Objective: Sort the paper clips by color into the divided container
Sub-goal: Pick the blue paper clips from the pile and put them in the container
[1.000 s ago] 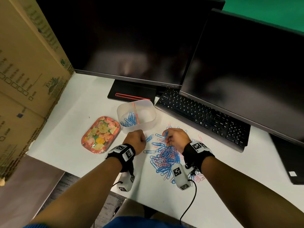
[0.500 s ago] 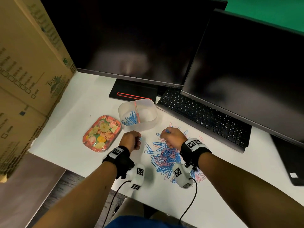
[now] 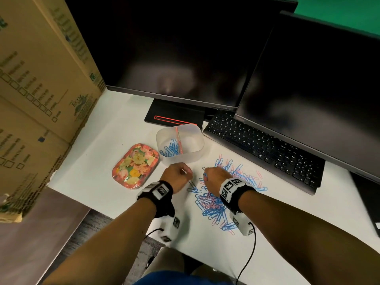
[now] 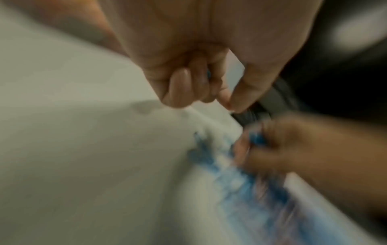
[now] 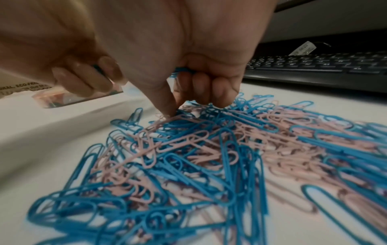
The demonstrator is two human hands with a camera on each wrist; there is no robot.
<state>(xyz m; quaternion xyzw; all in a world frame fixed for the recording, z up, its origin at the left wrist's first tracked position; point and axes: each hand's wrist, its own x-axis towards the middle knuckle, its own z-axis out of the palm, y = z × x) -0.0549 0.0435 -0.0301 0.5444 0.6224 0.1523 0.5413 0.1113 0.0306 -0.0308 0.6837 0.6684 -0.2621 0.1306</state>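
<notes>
A clear container (image 3: 196, 138) with a pink divider holds several blue clips (image 3: 170, 148) in its left compartment; the right compartment looks bare. A mixed pile of blue and pink paper clips (image 3: 213, 202) (image 5: 188, 157) lies on the white table. My left hand (image 3: 188, 174) (image 4: 222, 99) hovers just left of the pile, fingers curled round something blue, thumb against forefinger. My right hand (image 3: 205, 175) (image 5: 178, 102) is on the pile's far edge. It grips blue clips (image 5: 184, 69) in its curled fingers, with its forefinger tip touching the pile.
A floral tray (image 3: 135, 166) lies left of the container. A black keyboard (image 3: 265, 149) and two dark monitors (image 3: 174, 48) stand behind. Cardboard boxes (image 3: 41, 79) wall off the left side. The table's front edge (image 3: 123, 214) is close under my wrists.
My left hand has shifted slightly right, toward the right hand and the pile. My right hand stays at the pile's far edge, still holding blue clips.
</notes>
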